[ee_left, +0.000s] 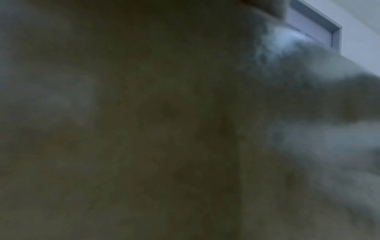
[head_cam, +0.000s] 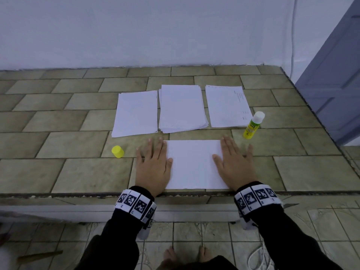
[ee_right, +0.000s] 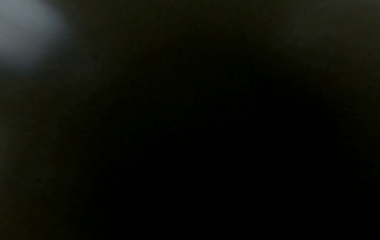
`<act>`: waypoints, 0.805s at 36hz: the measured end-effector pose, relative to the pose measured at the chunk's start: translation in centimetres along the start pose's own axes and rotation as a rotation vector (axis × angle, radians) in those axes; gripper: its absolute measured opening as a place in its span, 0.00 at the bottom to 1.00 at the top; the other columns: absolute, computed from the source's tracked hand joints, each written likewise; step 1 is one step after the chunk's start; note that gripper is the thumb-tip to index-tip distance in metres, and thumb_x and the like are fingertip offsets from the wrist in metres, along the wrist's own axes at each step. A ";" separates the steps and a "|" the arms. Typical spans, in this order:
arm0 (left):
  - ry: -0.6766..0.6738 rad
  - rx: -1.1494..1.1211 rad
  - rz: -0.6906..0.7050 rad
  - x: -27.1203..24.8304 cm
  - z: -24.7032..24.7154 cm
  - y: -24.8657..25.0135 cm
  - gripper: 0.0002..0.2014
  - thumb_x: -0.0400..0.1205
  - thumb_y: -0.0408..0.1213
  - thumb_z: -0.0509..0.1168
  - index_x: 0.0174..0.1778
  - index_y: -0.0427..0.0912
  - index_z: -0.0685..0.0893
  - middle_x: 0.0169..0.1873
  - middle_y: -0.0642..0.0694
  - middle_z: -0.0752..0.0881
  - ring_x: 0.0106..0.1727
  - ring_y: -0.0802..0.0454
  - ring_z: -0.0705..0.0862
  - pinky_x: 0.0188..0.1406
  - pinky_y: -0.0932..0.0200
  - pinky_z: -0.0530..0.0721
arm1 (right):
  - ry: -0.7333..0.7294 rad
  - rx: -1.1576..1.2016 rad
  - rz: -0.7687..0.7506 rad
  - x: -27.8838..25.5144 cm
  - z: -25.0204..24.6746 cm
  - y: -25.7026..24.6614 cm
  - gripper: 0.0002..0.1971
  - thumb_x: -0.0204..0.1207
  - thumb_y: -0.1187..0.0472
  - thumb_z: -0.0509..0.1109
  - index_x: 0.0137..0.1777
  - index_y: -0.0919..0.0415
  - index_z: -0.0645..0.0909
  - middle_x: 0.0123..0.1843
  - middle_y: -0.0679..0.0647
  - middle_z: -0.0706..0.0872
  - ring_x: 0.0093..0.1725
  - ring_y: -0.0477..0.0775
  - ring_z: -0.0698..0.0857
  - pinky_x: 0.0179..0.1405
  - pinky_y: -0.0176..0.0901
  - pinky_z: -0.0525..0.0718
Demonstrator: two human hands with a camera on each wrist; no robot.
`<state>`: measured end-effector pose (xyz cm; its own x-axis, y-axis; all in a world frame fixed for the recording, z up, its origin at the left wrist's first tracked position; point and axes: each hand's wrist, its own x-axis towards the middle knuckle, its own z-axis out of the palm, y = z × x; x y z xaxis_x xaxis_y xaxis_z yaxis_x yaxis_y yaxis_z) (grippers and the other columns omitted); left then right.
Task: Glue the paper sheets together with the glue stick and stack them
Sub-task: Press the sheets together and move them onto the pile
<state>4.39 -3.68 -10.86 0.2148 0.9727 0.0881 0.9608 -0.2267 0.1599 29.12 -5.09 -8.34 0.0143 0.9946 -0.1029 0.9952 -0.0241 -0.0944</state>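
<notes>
My left hand (head_cam: 153, 166) and right hand (head_cam: 234, 164) lie flat, fingers spread, pressing the sheet's (head_cam: 193, 164) side edges at the counter's near edge. The uncapped glue stick (head_cam: 253, 125) stands just beyond my right hand.

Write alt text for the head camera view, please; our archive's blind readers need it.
Both hands, left hand and right hand, press flat on the side edges of a white sheet on a tiled counter. Behind lie three paper stacks, an uncapped glue stick standing at right, and its yellow cap at left.
</notes>
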 end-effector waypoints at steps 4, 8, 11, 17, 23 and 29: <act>-0.008 -0.015 -0.001 0.0 -0.1 0.1 0.34 0.86 0.52 0.38 0.84 0.38 0.65 0.85 0.46 0.63 0.85 0.38 0.58 0.79 0.26 0.52 | 0.021 -0.006 0.053 0.1 -0.2 -0.9 0.41 0.78 0.38 0.28 0.85 0.62 0.50 0.87 0.54 0.50 0.86 0.50 0.47 0.77 0.73 0.36; 0.009 -0.011 -0.001 0.1 0.0 0.1 0.33 0.86 0.51 0.40 0.83 0.38 0.68 0.84 0.45 0.65 0.84 0.38 0.62 0.78 0.25 0.56 | 0.105 0.023 -0.092 -0.5 0.3 -4.1 0.43 0.77 0.38 0.29 0.84 0.64 0.55 0.86 0.58 0.55 0.86 0.55 0.51 0.78 0.73 0.37; 0.014 -0.014 -0.001 0.0 0.0 0.1 0.33 0.86 0.51 0.41 0.83 0.38 0.68 0.83 0.45 0.66 0.84 0.38 0.63 0.78 0.26 0.57 | 0.042 0.072 -0.297 -0.8 1.2 -7.4 0.43 0.77 0.36 0.28 0.86 0.62 0.46 0.87 0.54 0.45 0.86 0.52 0.42 0.78 0.69 0.31; 0.021 0.010 0.020 0.0 0.1 -0.1 0.31 0.87 0.50 0.43 0.81 0.38 0.71 0.82 0.43 0.69 0.81 0.38 0.68 0.74 0.25 0.65 | 0.074 0.046 -0.351 -0.6 2.5 -8.8 0.35 0.83 0.40 0.44 0.79 0.63 0.69 0.81 0.56 0.69 0.81 0.53 0.67 0.79 0.69 0.56; -0.013 -0.003 -0.001 0.0 0.0 0.0 0.34 0.86 0.53 0.36 0.84 0.39 0.64 0.85 0.44 0.62 0.86 0.40 0.59 0.80 0.28 0.55 | 0.067 0.048 -0.195 -0.3 1.8 -4.4 0.42 0.78 0.36 0.32 0.86 0.60 0.52 0.87 0.52 0.54 0.86 0.48 0.51 0.82 0.63 0.40; -0.020 -0.007 -0.005 0.0 0.0 0.0 0.35 0.86 0.53 0.35 0.84 0.39 0.63 0.85 0.44 0.62 0.85 0.40 0.59 0.80 0.28 0.55 | 0.065 0.020 -0.031 -0.2 1.3 -0.3 0.45 0.73 0.34 0.27 0.86 0.59 0.48 0.88 0.50 0.49 0.86 0.45 0.46 0.79 0.66 0.36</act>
<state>4.37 -3.71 -10.84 0.2133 0.9746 0.0677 0.9606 -0.2218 0.1675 28.68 -5.41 -9.54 -0.0096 0.9993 -0.0353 0.9932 0.0054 -0.1163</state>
